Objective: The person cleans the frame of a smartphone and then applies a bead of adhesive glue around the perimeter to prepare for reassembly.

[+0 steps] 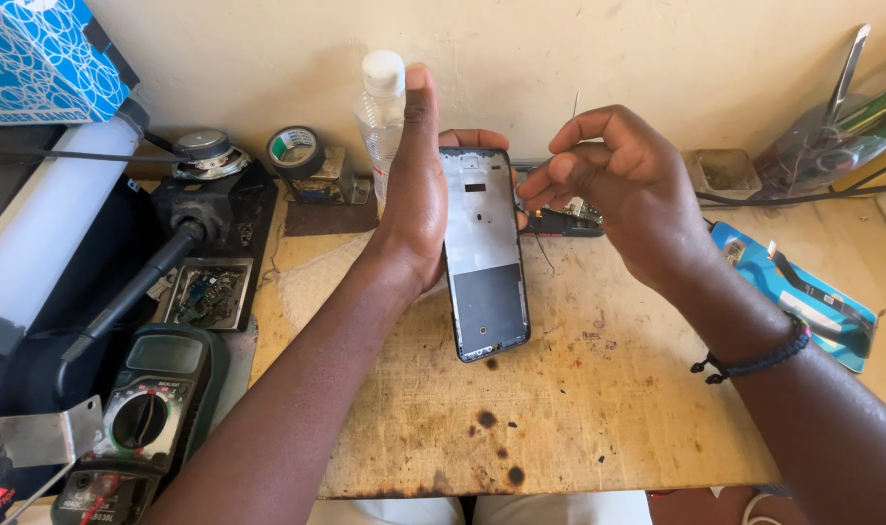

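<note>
My left hand (416, 185) holds an opened phone frame (484, 255) upright above the wooden board (550, 418), fingers wrapped behind its top and thumb raised. The frame shows a grey inner plate and a dark lower panel. My right hand (613, 185) hovers just right of the frame's top, fingers curled and pinched on a thin metal tool whose tip points up. A dark beaded bracelet (759, 360) sits on my right wrist.
A green multimeter (151, 399) lies at the left front, with a tray of small parts (207, 292) behind it. A tape roll (295, 149), a clear bottle (380, 107) and a small speaker (207, 151) stand at the back. A blue phone panel (802, 292) lies right.
</note>
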